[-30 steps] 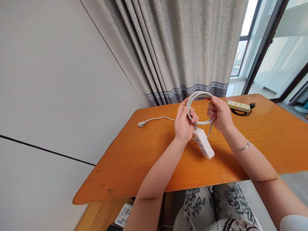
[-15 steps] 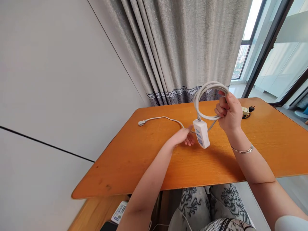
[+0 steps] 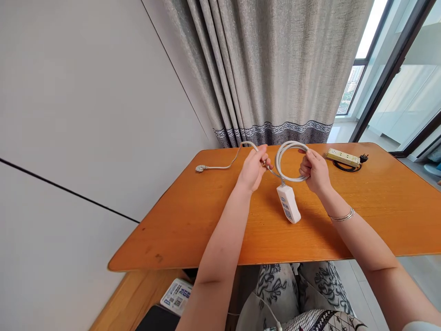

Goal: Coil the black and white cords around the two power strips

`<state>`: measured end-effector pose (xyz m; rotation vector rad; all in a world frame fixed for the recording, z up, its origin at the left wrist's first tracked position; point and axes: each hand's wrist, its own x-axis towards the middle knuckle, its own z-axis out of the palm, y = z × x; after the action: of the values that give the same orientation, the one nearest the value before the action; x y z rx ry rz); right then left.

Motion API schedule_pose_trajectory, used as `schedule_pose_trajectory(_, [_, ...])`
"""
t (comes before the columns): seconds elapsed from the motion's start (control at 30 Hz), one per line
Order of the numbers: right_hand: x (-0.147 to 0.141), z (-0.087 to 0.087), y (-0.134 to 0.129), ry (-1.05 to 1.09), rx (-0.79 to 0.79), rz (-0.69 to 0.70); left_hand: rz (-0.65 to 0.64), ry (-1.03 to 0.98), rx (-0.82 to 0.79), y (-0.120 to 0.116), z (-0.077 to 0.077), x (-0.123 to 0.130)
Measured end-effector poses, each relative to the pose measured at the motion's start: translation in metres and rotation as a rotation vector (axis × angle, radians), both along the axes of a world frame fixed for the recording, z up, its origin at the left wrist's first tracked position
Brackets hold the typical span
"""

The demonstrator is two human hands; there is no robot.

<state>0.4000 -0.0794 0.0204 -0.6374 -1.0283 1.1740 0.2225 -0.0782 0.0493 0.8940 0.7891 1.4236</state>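
Observation:
My right hand [image 3: 314, 171] is closed around the looped white cable [image 3: 279, 161] of a power strip, holding the coil up above the table. From the coil's lower left hangs the white power strip [image 3: 288, 203], tilted, its socket face turned partly to the left. My left hand [image 3: 254, 168] pinches the free length of the same cable just left of the coil. Beyond that hand the cable arches up and then runs left along the wood to its white plug [image 3: 200, 168], which lies on the tabletop.
A yellowish power strip [image 3: 343, 157] with a black cord and black plug [image 3: 364, 158] lies at the table's back right. The wooden table [image 3: 172, 230] meets a white wall on the left and a grey curtain [image 3: 289, 69] behind. Below the left edge is a white box [image 3: 176, 295].
My left hand has taken hold of the loose cable and lifted it. My right hand has moved left and lower with the coil, uncovering the yellowish strip.

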Motion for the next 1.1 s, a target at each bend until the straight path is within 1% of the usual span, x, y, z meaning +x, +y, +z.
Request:
schedule_pose_trajectory(0.1, [0.0,-0.003,0.006,-0.039,-0.007,0.02,0.057,0.242,0.093,0.001,0.01,0.007])
schedule_pose_trajectory(0.17, [0.0,0.002,0.01,-0.057,0.017,0.02,0.095,0.365,0.141,0.005,0.014,0.012])
schedule_pose_trajectory(0.23, [-0.002,0.009,0.014,-0.064,0.045,0.009,0.115,0.437,0.18,0.01,0.015,0.013])
schedule_pose_trajectory(0.33, [-0.006,0.016,0.018,-0.072,0.062,0.008,0.171,0.51,0.246,0.016,0.012,0.007])
schedule_pose_trajectory(0.47, [-0.014,0.016,0.018,-0.087,0.042,0.076,0.324,0.639,0.464,0.024,0.005,-0.009])
schedule_pose_trajectory(0.53, [-0.016,0.015,0.016,-0.102,0.039,0.107,0.373,0.632,0.535,0.029,0.003,-0.015])
schedule_pose_trajectory(0.6, [-0.019,0.014,0.012,-0.134,0.045,0.14,0.341,0.549,0.528,0.032,0.002,-0.016])
schedule_pose_trajectory(0.67, [-0.023,0.012,0.008,-0.2,0.053,0.181,0.268,0.472,0.502,0.032,0.002,-0.014])
schedule_pose_trajectory(0.73, [-0.027,0.009,0.004,-0.288,0.074,0.192,0.222,0.46,0.504,0.027,0.004,-0.012])
schedule_pose_trajectory(0.83, [-0.03,0.008,0.001,-0.348,0.111,0.144,0.224,0.486,0.519,0.017,0.008,-0.012])
schedule_pose_trajectory(0.9, [-0.029,0.011,0.0,-0.31,0.106,0.149,0.245,0.493,0.498,0.01,0.012,-0.013])
schedule_pose_trajectory(1.03, [-0.022,0.017,0.0,-0.226,0.086,0.174,0.254,0.504,0.403,0.002,0.017,-0.011])
schedule_pose_trajectory(1.1, [-0.021,0.019,0.0,-0.226,0.085,0.167,0.262,0.556,0.388,-0.001,0.018,-0.009])
